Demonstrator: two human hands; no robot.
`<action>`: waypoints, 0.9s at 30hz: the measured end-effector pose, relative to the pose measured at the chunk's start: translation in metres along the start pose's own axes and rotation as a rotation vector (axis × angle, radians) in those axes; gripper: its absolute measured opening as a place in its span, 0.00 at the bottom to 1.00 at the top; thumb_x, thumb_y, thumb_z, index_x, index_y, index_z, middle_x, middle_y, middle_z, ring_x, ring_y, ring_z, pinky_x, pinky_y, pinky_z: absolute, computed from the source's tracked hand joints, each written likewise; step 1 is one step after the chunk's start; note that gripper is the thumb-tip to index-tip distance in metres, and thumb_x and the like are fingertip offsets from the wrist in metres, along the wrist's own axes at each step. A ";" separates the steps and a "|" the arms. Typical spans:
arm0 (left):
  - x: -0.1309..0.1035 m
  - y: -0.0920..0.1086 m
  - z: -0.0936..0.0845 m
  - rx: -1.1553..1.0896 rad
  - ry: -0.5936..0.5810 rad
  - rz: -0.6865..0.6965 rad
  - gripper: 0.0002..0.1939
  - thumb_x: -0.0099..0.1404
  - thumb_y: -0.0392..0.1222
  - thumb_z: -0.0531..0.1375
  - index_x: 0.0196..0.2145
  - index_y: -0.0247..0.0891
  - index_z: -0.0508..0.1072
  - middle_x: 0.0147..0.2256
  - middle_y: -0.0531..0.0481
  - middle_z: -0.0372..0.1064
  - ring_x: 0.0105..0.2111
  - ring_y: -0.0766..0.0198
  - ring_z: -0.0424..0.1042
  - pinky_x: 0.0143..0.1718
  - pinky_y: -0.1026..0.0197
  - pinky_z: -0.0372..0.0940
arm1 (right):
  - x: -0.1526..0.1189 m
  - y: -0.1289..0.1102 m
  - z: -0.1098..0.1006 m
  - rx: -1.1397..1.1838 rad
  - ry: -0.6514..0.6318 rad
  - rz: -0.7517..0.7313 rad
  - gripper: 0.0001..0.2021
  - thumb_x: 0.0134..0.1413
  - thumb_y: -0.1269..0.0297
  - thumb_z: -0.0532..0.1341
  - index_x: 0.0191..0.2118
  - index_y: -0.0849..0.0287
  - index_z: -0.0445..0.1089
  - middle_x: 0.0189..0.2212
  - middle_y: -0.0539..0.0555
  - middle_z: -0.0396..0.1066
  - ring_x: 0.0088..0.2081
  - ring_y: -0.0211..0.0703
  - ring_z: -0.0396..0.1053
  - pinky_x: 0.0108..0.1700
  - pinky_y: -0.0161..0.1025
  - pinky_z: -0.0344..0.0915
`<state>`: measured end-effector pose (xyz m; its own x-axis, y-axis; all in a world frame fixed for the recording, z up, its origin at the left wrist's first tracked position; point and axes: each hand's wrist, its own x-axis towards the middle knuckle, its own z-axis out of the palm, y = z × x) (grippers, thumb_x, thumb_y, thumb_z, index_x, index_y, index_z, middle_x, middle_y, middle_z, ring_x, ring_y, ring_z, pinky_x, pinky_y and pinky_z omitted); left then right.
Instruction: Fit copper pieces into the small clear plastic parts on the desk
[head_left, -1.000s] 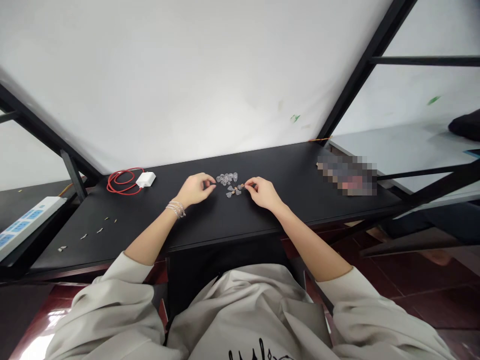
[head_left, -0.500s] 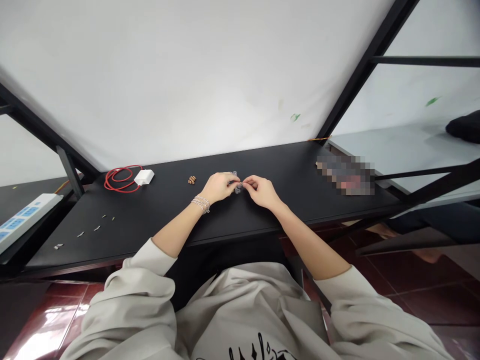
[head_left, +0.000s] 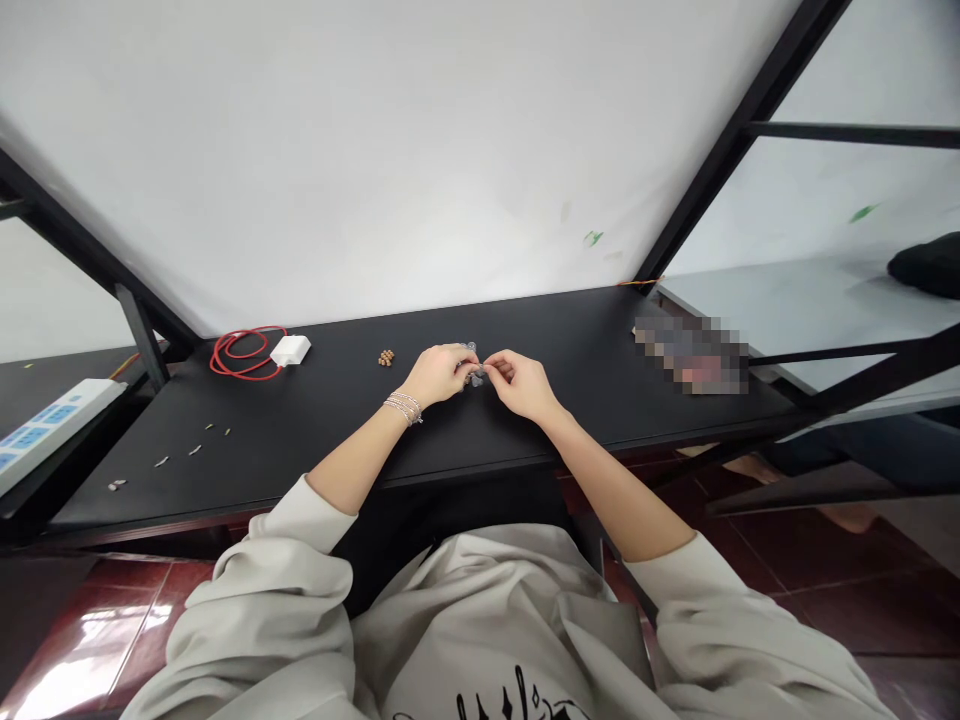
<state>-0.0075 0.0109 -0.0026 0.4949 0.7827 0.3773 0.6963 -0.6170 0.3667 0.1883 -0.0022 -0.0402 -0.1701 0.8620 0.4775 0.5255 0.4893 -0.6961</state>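
Clear plastic-looking pieces (head_left: 477, 381), matt black tabletop (head_left: 292, 420), glossy red floor tiles (head_left: 169, 600), cloth sleeves (head_left: 300, 585)

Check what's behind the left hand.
Small clear pieces peek out beside the left hand; whatever lies directly behind it is covered, so I can't count them all.

Pretty bright and even overall, with the white wall (head_left: 420, 170) glowing strongest around upper centre while the black worktop (head_left: 300, 430) soaks most of it up, plus some nasty blown-out glare on the glossy red floor (head_left: 79, 645) at lower left. Wide lens stretches the sleeves (head_left: 277, 610) toward the bottom corners, the tiny clear pieces (head_left: 477, 380) mid-frame look mushy, and there's a blocky pixelated patch (head_left: 690, 355) at right.
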 end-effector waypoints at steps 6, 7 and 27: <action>0.001 -0.004 -0.001 -0.037 0.003 0.009 0.10 0.69 0.35 0.58 0.37 0.40 0.80 0.35 0.49 0.78 0.36 0.60 0.75 0.42 0.60 0.67 | -0.001 -0.001 0.005 -0.101 0.056 -0.077 0.06 0.61 0.64 0.61 0.38 0.58 0.75 0.34 0.57 0.79 0.33 0.47 0.77 0.42 0.45 0.74; 0.001 -0.004 -0.002 -0.042 0.006 0.014 0.10 0.69 0.35 0.58 0.37 0.40 0.80 0.35 0.49 0.78 0.36 0.60 0.75 0.43 0.60 0.67 | -0.001 -0.001 0.005 -0.114 0.061 -0.082 0.06 0.61 0.64 0.61 0.38 0.58 0.75 0.34 0.58 0.79 0.33 0.47 0.77 0.42 0.45 0.74; -0.025 -0.067 -0.044 -0.221 0.279 -0.384 0.10 0.56 0.39 0.63 0.37 0.36 0.79 0.29 0.51 0.77 0.20 0.69 0.65 0.30 0.63 0.66 | 0.066 0.006 0.002 -0.044 -0.155 -0.007 0.07 0.52 0.63 0.71 0.37 0.58 0.81 0.31 0.54 0.79 0.31 0.44 0.74 0.40 0.42 0.72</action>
<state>-0.0895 0.0292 0.0003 0.0470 0.9230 0.3819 0.6591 -0.3159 0.6824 0.1784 0.0578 -0.0143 -0.2987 0.8702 0.3917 0.5595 0.4922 -0.6669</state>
